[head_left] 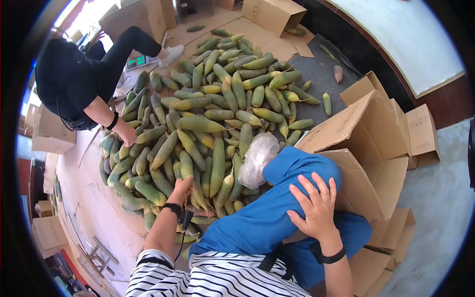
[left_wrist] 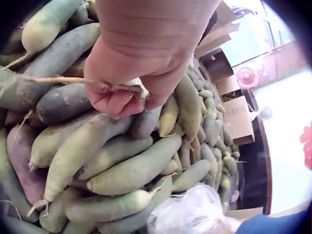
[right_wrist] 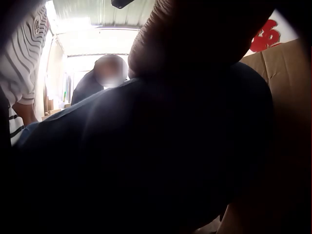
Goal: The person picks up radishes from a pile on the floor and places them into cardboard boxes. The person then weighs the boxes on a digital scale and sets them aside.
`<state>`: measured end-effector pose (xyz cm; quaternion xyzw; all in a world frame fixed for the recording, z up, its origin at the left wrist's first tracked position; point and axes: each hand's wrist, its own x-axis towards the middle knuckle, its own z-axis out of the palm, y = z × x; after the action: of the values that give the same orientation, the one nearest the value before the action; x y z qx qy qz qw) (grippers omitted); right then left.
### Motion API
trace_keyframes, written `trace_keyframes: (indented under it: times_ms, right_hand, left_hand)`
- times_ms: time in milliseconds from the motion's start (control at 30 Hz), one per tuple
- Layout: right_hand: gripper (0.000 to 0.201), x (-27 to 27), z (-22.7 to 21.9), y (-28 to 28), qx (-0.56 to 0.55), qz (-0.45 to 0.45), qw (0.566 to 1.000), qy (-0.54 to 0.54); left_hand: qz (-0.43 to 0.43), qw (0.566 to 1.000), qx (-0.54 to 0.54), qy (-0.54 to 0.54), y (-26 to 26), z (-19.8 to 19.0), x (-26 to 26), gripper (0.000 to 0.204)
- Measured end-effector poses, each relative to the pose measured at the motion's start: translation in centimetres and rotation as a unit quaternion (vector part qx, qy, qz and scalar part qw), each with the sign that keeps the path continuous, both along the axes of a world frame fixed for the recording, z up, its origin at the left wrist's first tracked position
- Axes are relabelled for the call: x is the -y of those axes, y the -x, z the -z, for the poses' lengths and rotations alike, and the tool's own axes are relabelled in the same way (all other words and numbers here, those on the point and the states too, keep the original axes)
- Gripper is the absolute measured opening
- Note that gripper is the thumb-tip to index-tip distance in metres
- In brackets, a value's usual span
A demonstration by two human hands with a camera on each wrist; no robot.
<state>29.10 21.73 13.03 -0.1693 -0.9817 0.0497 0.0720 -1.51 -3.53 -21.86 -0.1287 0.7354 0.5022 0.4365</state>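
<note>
A large heap of green radishes [head_left: 217, 123] spreads over the floor before me. My left hand [head_left: 183, 186] reaches into its near side and grips a green radish [head_left: 186, 166] at the end towards me. In the left wrist view my fingers are curled, and a thin root [left_wrist: 53, 79] sticks out beside them. My right hand [head_left: 316, 205] rests with spread fingers on my blue-trousered knee [head_left: 309, 168]. The right wrist view is mostly dark, filled by the trouser leg [right_wrist: 146, 146]. A clear plastic bag [head_left: 258, 157] lies between the heap and my leg.
An open cardboard box [head_left: 361, 148] stands at my right. Another person [head_left: 74, 79] in black bends over the heap at the left, one hand [head_left: 127, 134] at the radishes. A scale [head_left: 137, 62] stands behind that person's arm. More boxes [head_left: 272, 15] stand at the back.
</note>
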Motion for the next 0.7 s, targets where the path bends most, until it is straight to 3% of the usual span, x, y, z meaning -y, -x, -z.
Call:
trace_keyframes:
  times_ms: [67,133,200,400,467,533,600,667,700]
  right_hand:
    - [0.051,-0.3,0.3,-0.3,-0.016,0.002,1.0,-0.005]
    - [0.05,-0.5,0.6,-0.9,-0.03,-0.001,1.0,0.001]
    - [0.05,-0.5,0.9,-1.6,-0.047,0.009,0.999,0.007]
    - [0.044,-0.9,-0.2,-4.2,-0.069,-0.014,0.997,0.038]
    - [0.041,-2.1,-1.1,-6.1,-0.175,0.047,0.983,-0.005]
    - [0.041,-3.4,-2.6,-8.3,-0.208,0.159,0.961,-0.093]
    - [0.041,-4.5,-3.6,-9.9,-0.162,0.255,0.946,-0.118]
    - [0.037,-5.4,-2.9,-11.7,-0.135,0.267,0.944,-0.14]
    - [0.035,-5.7,-2.7,-12.4,-0.118,0.292,0.945,-0.084]
  left_hand:
    - [0.037,0.998,0.053,0.001,-0.4,-4.3,0.6,0.027]
    - [0.069,0.997,0.02,-0.042,-2.6,-6.2,1.7,0.027]
    - [0.114,0.992,-0.019,-0.056,-5.1,-10.7,0.9,0.028]
    - [0.293,0.92,-0.136,-0.224,-8.5,-27.6,-8.6,0.052]
    - [0.382,0.789,-0.368,-0.31,-9.6,-32.0,-12.6,0.056]
    - [0.394,0.77,-0.341,-0.367,-11.5,-36.2,-16.2,0.059]
    - [0.416,0.673,-0.455,-0.41,-13.4,-38.7,-20.3,0.06]
    - [0.408,0.638,-0.507,-0.411,-16.1,-39.7,-24.0,0.061]
    - [0.41,0.625,-0.529,-0.401,-17.5,-40.0,-25.7,0.06]
